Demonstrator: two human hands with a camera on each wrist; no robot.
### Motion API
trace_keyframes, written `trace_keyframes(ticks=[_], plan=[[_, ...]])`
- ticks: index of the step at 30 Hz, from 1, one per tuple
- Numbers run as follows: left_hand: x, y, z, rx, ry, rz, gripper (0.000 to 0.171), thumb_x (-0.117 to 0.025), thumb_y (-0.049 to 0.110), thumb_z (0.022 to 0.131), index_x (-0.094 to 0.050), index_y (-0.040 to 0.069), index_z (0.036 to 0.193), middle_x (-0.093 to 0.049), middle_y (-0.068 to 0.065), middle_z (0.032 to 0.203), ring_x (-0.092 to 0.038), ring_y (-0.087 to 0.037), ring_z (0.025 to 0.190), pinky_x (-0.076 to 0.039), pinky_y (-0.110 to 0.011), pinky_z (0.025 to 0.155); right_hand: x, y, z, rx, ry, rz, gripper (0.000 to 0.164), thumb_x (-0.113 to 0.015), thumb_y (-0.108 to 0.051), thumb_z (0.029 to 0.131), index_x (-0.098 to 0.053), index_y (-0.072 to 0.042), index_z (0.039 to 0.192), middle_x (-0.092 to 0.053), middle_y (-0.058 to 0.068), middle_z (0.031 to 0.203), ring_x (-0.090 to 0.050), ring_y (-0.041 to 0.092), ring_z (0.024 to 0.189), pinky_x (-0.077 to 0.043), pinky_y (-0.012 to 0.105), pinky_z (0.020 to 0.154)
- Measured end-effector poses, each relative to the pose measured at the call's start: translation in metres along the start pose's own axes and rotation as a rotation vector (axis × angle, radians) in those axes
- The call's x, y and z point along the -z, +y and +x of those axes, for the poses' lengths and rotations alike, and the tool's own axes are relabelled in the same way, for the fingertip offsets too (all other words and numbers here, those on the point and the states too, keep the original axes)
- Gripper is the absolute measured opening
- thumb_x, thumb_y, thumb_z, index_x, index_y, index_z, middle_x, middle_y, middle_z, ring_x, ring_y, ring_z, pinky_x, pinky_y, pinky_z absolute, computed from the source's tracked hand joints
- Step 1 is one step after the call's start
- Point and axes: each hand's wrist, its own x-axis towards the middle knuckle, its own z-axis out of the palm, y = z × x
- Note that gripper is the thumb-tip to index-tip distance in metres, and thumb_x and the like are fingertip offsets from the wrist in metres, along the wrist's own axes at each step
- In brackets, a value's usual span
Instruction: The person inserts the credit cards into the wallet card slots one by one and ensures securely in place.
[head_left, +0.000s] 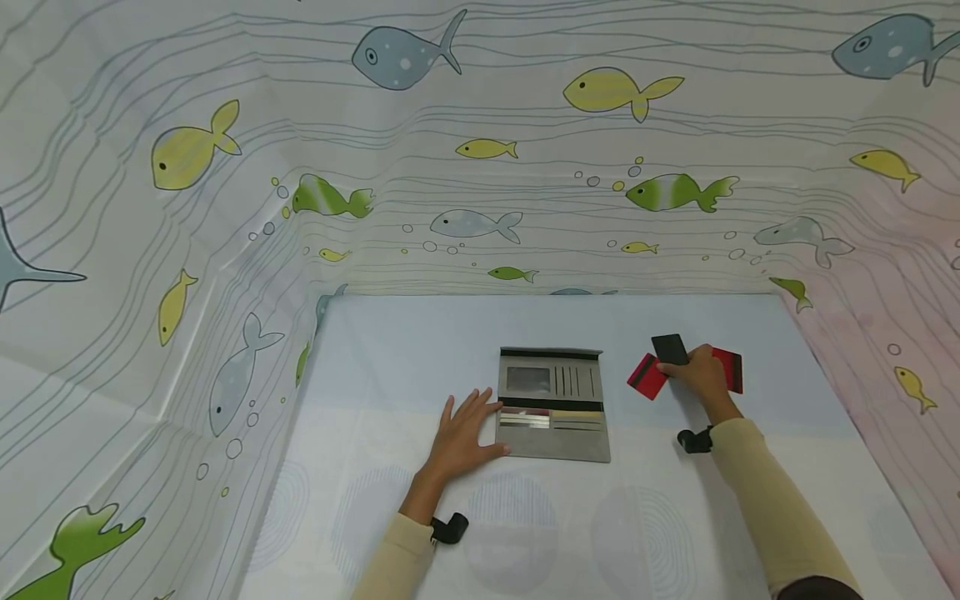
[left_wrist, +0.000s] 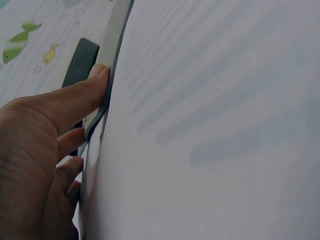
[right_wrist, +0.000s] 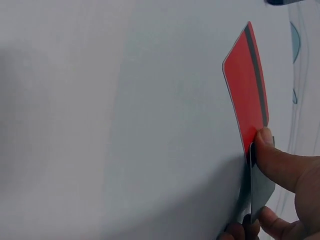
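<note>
A grey wallet (head_left: 577,448) lies unfolded on the table, with card slots, a clear window and a dark band across its middle. My left hand (head_left: 459,437) rests at its left edge, fingers spread and thumb touching the lower corner. In the left wrist view the thumb (left_wrist: 82,97) presses the wallet's edge. My right hand (head_left: 705,379) pinches a black card (head_left: 670,348) to the right of the wallet. Two red cards with dark stripes lie by that hand: one red card (head_left: 647,377) on its left, another red card (head_left: 733,370) partly hidden on its right.
The white table (head_left: 405,350) has faint round patterns near the front. A fish-printed sheet (head_left: 420,183) rises behind it and at both sides. Silvery and pale items (head_left: 525,418) show in the wallet's lower pocket. A small black device (head_left: 448,529) sits on each wrist.
</note>
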Motion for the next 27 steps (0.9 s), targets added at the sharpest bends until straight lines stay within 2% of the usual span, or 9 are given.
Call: trace_keyframes(ticks=[5, 11, 17, 27], plan=[[-0.0003, -0.0002, 0.0001, 0.002, -0.002, 0.0, 0.077, -0.073, 0.057, 0.083, -0.048, 0.024, 0.148, -0.033, 0.001, 0.163, -0.024, -0.023, 0.154, -0.003, -0.057, 0.125, 0.0004, -0.0006, -0.0021, -0.02, 0.058, 0.051, 0.06, -0.065, -0.025, 0.095, -0.039, 0.016, 0.129, -0.05, 0.038, 0.124, -0.05, 0.043, 0.104, -0.048, 0.053, 0.086], [-0.0019, -0.0012, 0.0008, 0.004, -0.002, -0.006, 0.077, -0.073, 0.058, 0.083, -0.048, 0.025, 0.148, -0.033, 0.0, 0.163, -0.024, -0.023, 0.154, -0.003, -0.057, 0.125, 0.0035, -0.0009, -0.0049, -0.082, 0.127, 0.133, 0.042, -0.059, -0.02, 0.098, -0.049, 0.012, 0.125, -0.055, 0.033, 0.12, -0.053, 0.038, 0.1, -0.047, 0.044, 0.076], [-0.0026, -0.0017, 0.0007, 0.002, 0.0, -0.008, 0.078, -0.073, 0.058, 0.083, -0.048, 0.025, 0.148, -0.033, 0.0, 0.163, -0.024, -0.023, 0.154, -0.003, -0.057, 0.125, 0.0049, -0.0012, -0.0065, -0.124, 0.137, 0.187, 0.039, -0.057, -0.019, 0.099, -0.052, 0.01, 0.125, -0.057, 0.031, 0.12, -0.055, 0.035, 0.098, -0.047, 0.037, 0.07], [-0.0032, -0.0026, 0.0009, 0.003, 0.003, -0.015, 0.077, -0.073, 0.057, 0.083, -0.048, 0.025, 0.148, -0.033, 0.0, 0.163, -0.024, -0.023, 0.154, -0.002, -0.056, 0.125, 0.0048, 0.0004, -0.0076, -0.111, 0.149, 0.191, 0.038, -0.059, -0.02, 0.098, -0.053, 0.01, 0.122, -0.058, 0.031, 0.117, -0.054, 0.034, 0.093, -0.043, 0.032, 0.063]])
